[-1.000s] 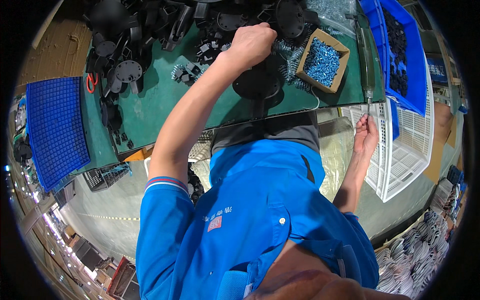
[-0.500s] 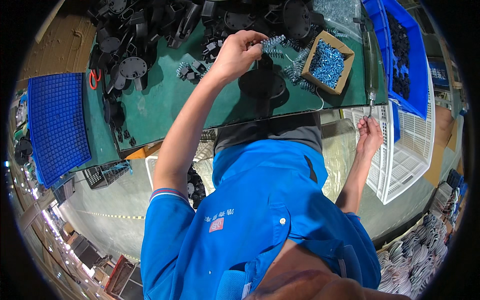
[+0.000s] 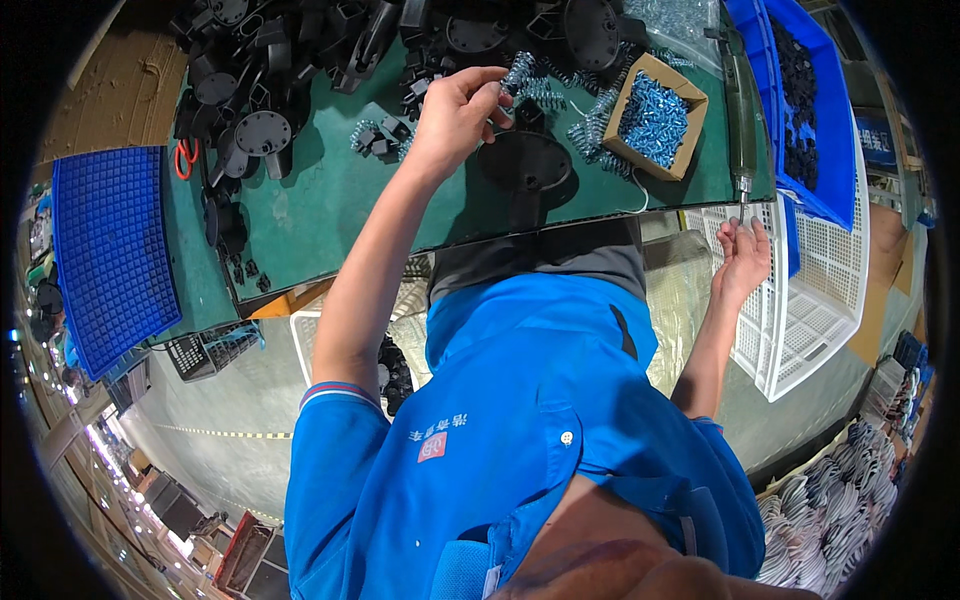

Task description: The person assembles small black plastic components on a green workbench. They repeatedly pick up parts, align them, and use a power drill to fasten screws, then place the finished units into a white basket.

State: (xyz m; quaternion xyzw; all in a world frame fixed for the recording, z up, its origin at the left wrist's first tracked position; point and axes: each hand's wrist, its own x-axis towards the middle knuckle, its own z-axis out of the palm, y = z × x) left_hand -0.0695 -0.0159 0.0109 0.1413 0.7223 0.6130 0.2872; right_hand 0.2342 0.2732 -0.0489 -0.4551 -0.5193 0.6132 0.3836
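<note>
My left hand [image 3: 455, 118] is over the green bench, thumb and fingers pinching a metal coil spring [image 3: 518, 72] that stands tilted up from the fingertips. Just beyond it lie more coil springs [image 3: 541, 95]. A black part with a round flat disc [image 3: 525, 160] rests on the bench, right of my left wrist. At the bench's right edge, my right hand [image 3: 743, 262] has its fingertips closed at the lower end of the bit of a green-bodied power screwdriver [image 3: 740, 120], which hangs bit down. Whatever those fingertips hold is too small to make out.
A cardboard box [image 3: 692, 95] of bluish screws stands beside a heap of springs [image 3: 592, 140]. Black plastic parts [image 3: 264, 134] crowd the far left of the bench. A blue bin [image 3: 835, 200] and white crates [image 3: 815, 345] stand right; a blue mat [image 3: 115, 255] lies left.
My left hand has drawn back a little to the left, and the spring in it now points more upright. My right hand has shifted slightly, staying at the screwdriver bit.
</note>
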